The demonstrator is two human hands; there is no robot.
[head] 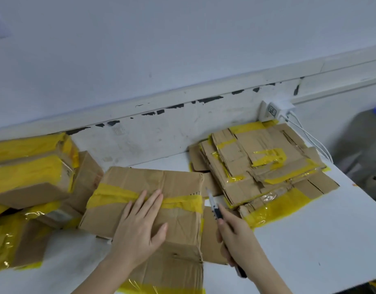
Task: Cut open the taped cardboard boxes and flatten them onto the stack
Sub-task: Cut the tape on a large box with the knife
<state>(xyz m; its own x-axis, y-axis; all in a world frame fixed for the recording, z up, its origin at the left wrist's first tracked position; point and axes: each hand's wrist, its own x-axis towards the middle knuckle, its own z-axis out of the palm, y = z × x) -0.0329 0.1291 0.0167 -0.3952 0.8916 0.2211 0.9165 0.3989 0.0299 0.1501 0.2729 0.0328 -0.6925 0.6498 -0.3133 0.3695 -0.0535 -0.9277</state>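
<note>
A cardboard box [178, 181] with a band of yellow tape across its top lies in the middle of the white table [310, 240]. My left hand [140, 228] presses flat on the box top, fingers straight and reaching the tape. My right hand [235, 234] grips a box cutter [214, 206] at the box's right edge, its blade tip pointing up beside the tape's right end. The stack of flattened boxes [261, 168] with yellow tape strips lies at the back right, close to the cutter.
Several taped cardboard boxes [34, 179] are piled at the left side of the table. A white power adapter [274, 110] with cables sits on the wall rail behind the stack. The table's right edge drops off past the stack.
</note>
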